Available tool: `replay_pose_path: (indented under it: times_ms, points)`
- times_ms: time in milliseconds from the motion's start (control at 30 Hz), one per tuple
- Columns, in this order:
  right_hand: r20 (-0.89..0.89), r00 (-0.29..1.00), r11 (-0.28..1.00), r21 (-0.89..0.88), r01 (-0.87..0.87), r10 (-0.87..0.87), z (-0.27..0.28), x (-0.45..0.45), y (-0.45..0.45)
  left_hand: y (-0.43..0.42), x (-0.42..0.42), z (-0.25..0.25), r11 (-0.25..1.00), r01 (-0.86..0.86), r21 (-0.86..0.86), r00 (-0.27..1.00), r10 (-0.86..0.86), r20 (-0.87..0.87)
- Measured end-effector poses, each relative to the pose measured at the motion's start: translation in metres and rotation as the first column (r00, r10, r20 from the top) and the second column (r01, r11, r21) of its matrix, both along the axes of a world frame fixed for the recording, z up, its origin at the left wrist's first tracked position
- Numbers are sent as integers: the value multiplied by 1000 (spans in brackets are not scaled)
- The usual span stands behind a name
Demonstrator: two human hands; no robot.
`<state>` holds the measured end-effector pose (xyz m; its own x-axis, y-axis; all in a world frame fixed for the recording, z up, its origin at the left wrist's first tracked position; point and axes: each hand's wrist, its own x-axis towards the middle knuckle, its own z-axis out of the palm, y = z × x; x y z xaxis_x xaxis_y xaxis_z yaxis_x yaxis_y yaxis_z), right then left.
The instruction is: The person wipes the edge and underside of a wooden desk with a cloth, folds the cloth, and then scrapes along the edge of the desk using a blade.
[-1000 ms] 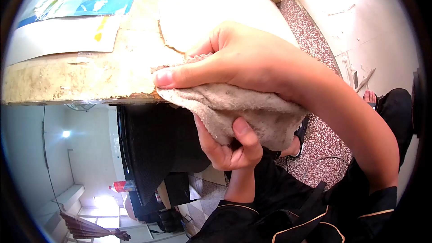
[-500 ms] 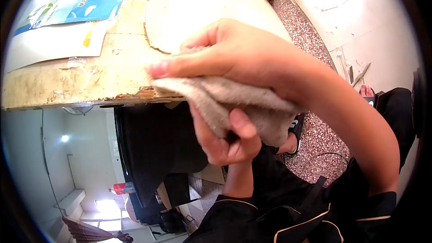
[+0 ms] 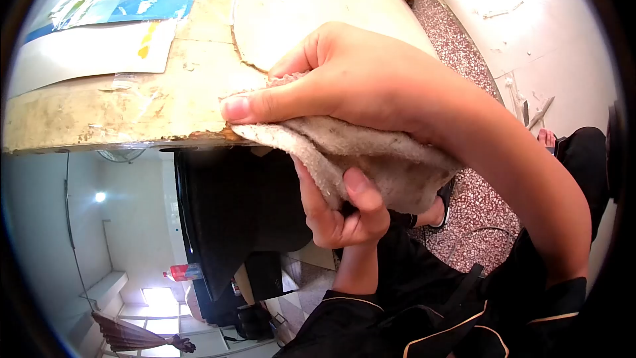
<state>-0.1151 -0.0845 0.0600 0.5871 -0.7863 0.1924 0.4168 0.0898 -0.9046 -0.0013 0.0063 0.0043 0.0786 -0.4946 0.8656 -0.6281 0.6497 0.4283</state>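
Note:
A worn grey-beige cloth (image 3: 397,176) lies bunched over the edge of a pale, chipped tabletop (image 3: 199,103). My right hand (image 3: 358,83) is closed on the cloth's upper part, its thumb pressed on the table's corner and its other fingers curled, mostly hidden. Below the table edge, my left hand (image 3: 344,215) pinches the hanging part of the cloth between thumb and fingers. Chipped brown patches show along the edge beside my right thumb.
A blue printed sheet (image 3: 132,0) and a white sheet (image 3: 93,53) lie on the table at upper left. Below are a black covered object (image 3: 232,205) and a red-labelled bottle (image 3: 183,272). Debris (image 3: 540,113) lies on the floor at right, near a person's foot (image 3: 546,137).
The view shifted left and back. Both hands stay on the cloth, whose folds have changed shape; my right thumb sits slightly farther left and higher in view than one second ago.

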Motion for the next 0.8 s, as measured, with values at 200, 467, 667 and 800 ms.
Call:
replay_pose_path:
  times_ms: [200,467,667,800]
  points:
    - [3,998,998,1,65,-65,4,3,4,2,-1,6,987,-122,103,992,124,-7]
    - [413,907,993,44,-107,79,-12,10,-3,0,-11,17,995,79,56,996,-81,42]
    - [-7,991,975,-179,132,-135,-33,3,-14,3,7,-4,976,22,217,980,-64,187]
    - [-94,977,973,-147,178,-193,-12,-1,-4,3,7,2,992,48,117,987,-65,146]
